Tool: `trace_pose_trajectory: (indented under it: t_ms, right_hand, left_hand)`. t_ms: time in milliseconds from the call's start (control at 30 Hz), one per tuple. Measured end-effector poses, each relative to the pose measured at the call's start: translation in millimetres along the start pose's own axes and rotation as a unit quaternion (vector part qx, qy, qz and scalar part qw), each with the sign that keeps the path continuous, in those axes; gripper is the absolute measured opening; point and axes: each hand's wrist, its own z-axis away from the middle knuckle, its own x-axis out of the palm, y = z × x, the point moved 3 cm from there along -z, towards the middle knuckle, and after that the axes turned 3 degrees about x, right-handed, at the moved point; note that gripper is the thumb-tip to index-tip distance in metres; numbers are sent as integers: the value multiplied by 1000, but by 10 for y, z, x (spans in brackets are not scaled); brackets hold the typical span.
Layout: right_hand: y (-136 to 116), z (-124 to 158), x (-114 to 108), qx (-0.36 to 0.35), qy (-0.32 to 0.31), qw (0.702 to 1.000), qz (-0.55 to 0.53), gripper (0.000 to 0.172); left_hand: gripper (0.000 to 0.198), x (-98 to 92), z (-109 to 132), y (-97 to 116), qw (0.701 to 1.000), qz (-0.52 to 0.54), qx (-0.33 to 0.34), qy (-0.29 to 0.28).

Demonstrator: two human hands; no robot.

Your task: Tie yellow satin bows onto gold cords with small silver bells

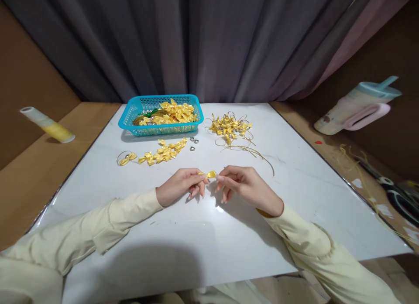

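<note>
Pinch grip, both hands on one yellow ribbon bow (211, 174) — left hand (178, 185) has its left end between thumb and index finger, right hand (249, 186) has thumb and index closed at its right end. Remaining fingers on both sides curl loosely below. Bow sits in the gap between the hands, over the white table (209, 247), roughly mid-width.

Just beyond the hands, slightly left: a strip of yellow bows (165, 151) bunched together, with a cord loop (118, 155) at its left end. Silver beads (192, 148) lie just right of the strip. Blue basket (127, 114) behind that — holds more bows plus something green. Right of the basket: pile of bows and gold cords (229, 127), cord ends trailing toward the right hand.

Right side panel: tumbler (343, 107), scissors (383, 181). Left side: yellow-and-white roll (52, 126).
</note>
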Motion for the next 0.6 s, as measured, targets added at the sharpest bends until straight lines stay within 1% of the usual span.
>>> trace_pose_trajectory:
  t_ms: [100, 200, 333, 600]
  right_hand:
    - [17, 12, 50, 0, 4, 998, 70, 27]
    - [13, 22, 72, 2, 10, 994, 105, 27]
    - [4, 22, 80, 0, 17, 993, 119, 27]
    - [6, 33, 102, 3, 0, 993, 119, 28]
  left_hand:
    - [28, 10, 6, -4, 1000, 8, 0, -4]
    - [28, 19, 11, -8, 1000, 12, 1, -13]
    - [28, 18, 11, -9, 1000, 17, 2, -17]
    - [27, 19, 14, -14, 1000, 18, 1, -18]
